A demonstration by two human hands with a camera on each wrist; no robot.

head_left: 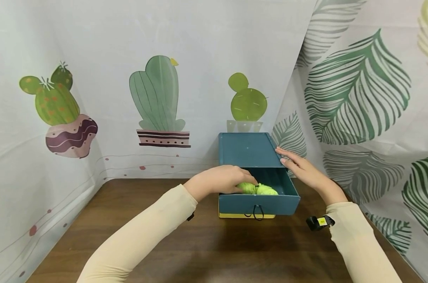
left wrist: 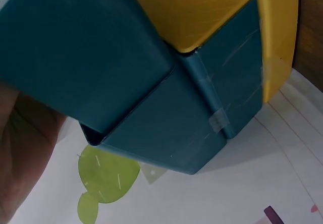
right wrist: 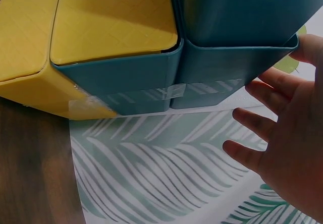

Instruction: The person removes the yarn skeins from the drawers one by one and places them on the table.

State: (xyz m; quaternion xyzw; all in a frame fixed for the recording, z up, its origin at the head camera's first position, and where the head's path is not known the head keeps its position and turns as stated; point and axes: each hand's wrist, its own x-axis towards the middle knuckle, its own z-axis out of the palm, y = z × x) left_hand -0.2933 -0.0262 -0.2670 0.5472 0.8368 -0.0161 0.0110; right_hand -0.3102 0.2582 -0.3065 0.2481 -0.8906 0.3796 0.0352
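A blue drawer (head_left: 270,206) is pulled out of the top box of a stacked drawer cabinet (head_left: 247,151), and a black loop handle (head_left: 258,213) hangs from its front. Inside lies a bright green yarn bundle (head_left: 267,190) with a dark tie at its middle. My left hand (head_left: 222,179) reaches over the drawer's left wall and grips the left part of the bundle with thumb and fingers. My right hand (head_left: 304,171) rests its fingertips on the cabinet's upper right side. In the right wrist view its fingers (right wrist: 257,125) are spread and straight.
Under the open drawer, a yellow-fronted drawer (right wrist: 116,22) and a yellow box (right wrist: 30,42) make up the stack, joined by clear tape (right wrist: 176,90). The cabinet stands on a brown wooden table (head_left: 185,243) against a patterned cloth backdrop (head_left: 207,98).
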